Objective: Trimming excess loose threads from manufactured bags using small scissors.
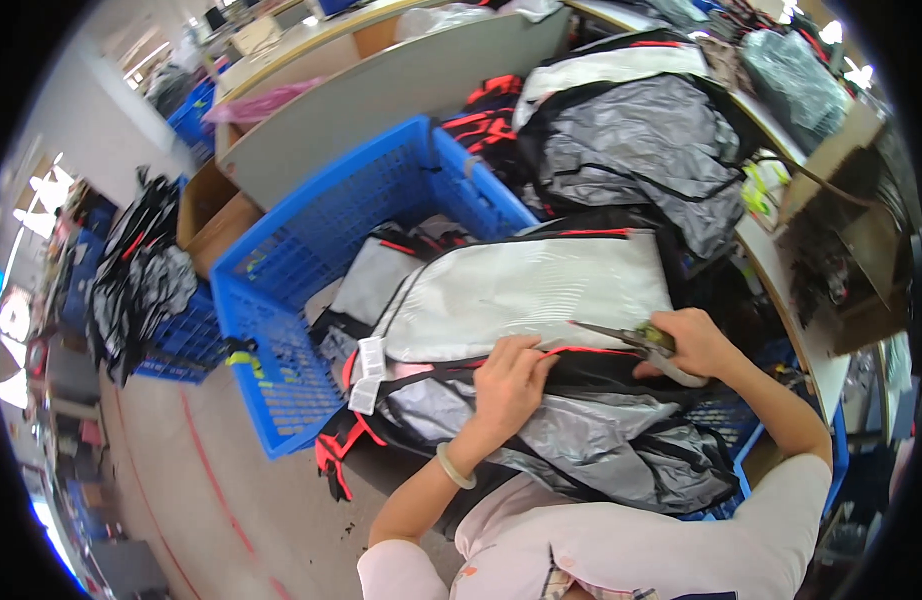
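Observation:
A bag piece (541, 290) with a white padded panel, black edging, red piping and silver lining lies across a blue crate in front of me. My left hand (509, 388) is closed on its near edge, fingers bent over the red-piped seam. In my right hand (689, 345) is a pair of scissors (629, 336), with the blades pointing left just above the white panel near that seam. A white label (367, 374) hangs from the left end of the bag piece. Crumpled silver lining (591, 430) spreads toward my body.
The blue crate (321, 190) holds more bag pieces. Another silver-lined bag piece (631, 140) lies beyond, beside a table edge (781, 290) at right. A grey board (401, 90) stands behind the crate. At left are a cardboard box (216, 220) and a heaped blue crate (181, 330).

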